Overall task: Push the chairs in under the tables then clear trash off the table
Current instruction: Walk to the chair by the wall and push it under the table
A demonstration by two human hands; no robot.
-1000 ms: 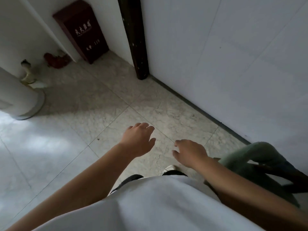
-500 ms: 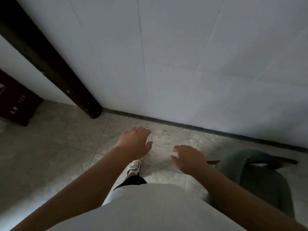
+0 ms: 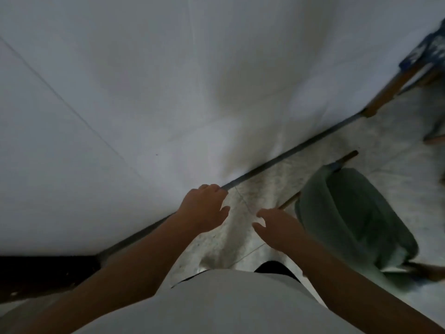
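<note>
A pale wall is filling most of the head view, meeting a speckled stone floor along a dark skirting line that is running diagonally from lower left to upper right. The person's white shirt is taking up the bottom of the frame. On the right, a green upholstered chair is standing on the floor near the wall, its thin wooden legs poking out toward the skirting. At the upper right edge, a blurred piece of furniture with a wooden leg is showing (too smeared to tell whether it is a table or another chair). Both bare forearms are reaching forward over the floor. The left hand is hanging with loose, relaxed fingers, holding nothing. The right hand is likewise relaxed and empty, hovering just beside the green chair's near edge without touching it.
</note>
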